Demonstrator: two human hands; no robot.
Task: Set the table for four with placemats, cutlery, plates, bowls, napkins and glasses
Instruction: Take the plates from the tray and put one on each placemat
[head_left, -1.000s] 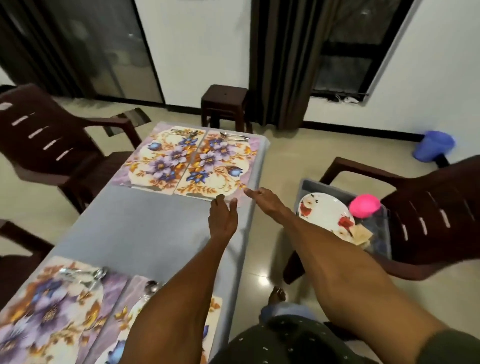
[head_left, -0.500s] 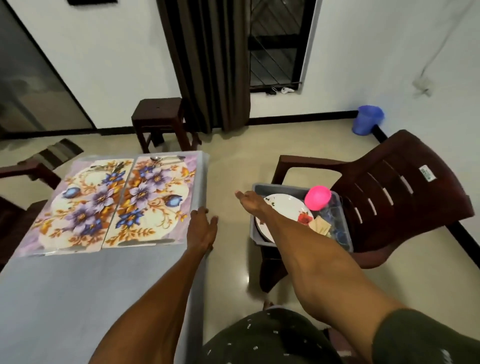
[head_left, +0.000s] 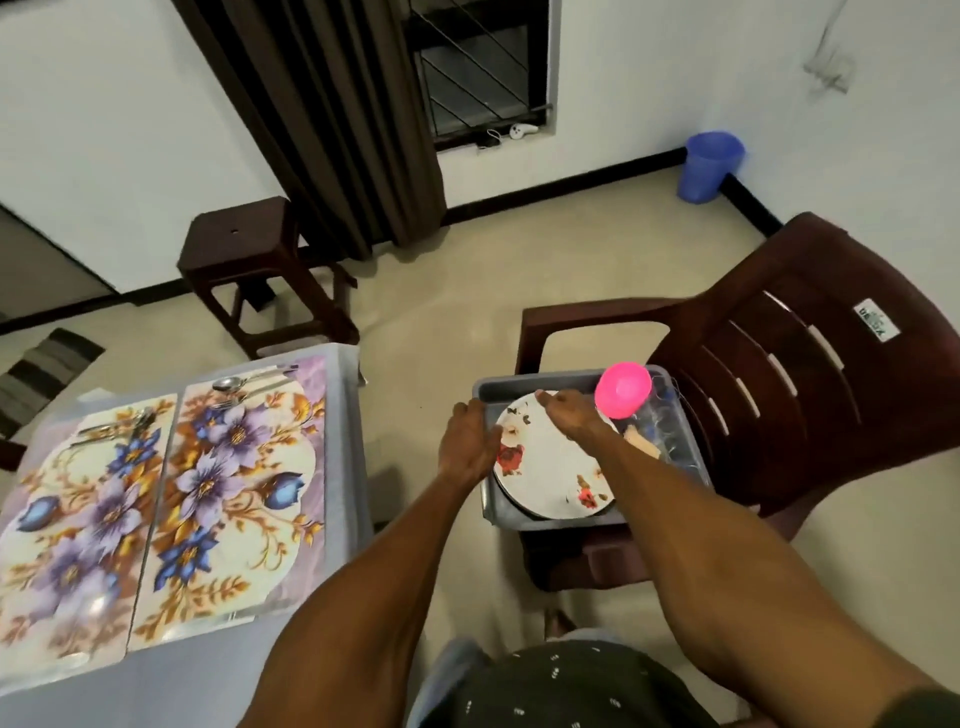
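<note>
Two bare hands were reached into the grey plastic tub (head_left: 545, 519) set on the dark brown plastic chair (head_left: 810, 364): the left hand (head_left: 467, 441) was curled over the near-left rim of the round white flower-printed plate (head_left: 550, 467), while the right hand (head_left: 571, 415) was laid on its far edge, though whether those fingers were closed on it could not be told. A pink plastic bowl (head_left: 623, 389) was seen just right of the right hand, and two floral placemats (head_left: 156, 519) with cutlery (head_left: 244, 384) were laid on the grey table (head_left: 156, 691), well left of the left hand.
</note>
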